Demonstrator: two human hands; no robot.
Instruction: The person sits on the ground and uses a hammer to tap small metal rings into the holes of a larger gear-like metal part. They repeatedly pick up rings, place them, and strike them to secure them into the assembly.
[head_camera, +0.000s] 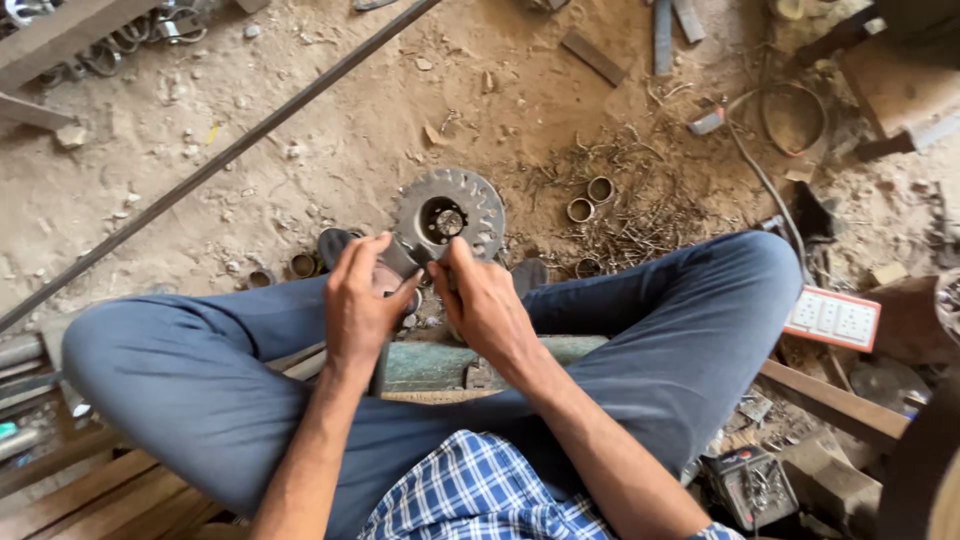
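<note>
the toothed metal disc (449, 213) lies flat on the sandy ground (340, 150), just beyond the person's crossed legs, and everything else is placed from it. it has a round hole in the middle with a small dark part inside. the left hand (358, 300) sits at the disc's near left edge, fingers curled down around a small grey metal piece (398, 257) that touches the disc's rim. the right hand (483, 300) is just below the disc's near edge, fingers bent and pinched on the same piece from the other side. both hands are closed in a grip, close together, almost touching.

two short metal rings (590, 200) lie in the dirt just right of the disc, among a scatter of thin metal shavings (640, 215). a long dark rod (220, 160) runs slantwise across the ground to the left of the disc. a white switch board (833, 318) lies well to the right of it, past the knee. below the disc, under the wrists, is a green metal bar (440, 362).

what the fingers hold is mostly covered by them, so its shape is hard to tell. the bar is half hidden by the arms and legs. small rings left of the disc are partly behind the left hand.
</note>
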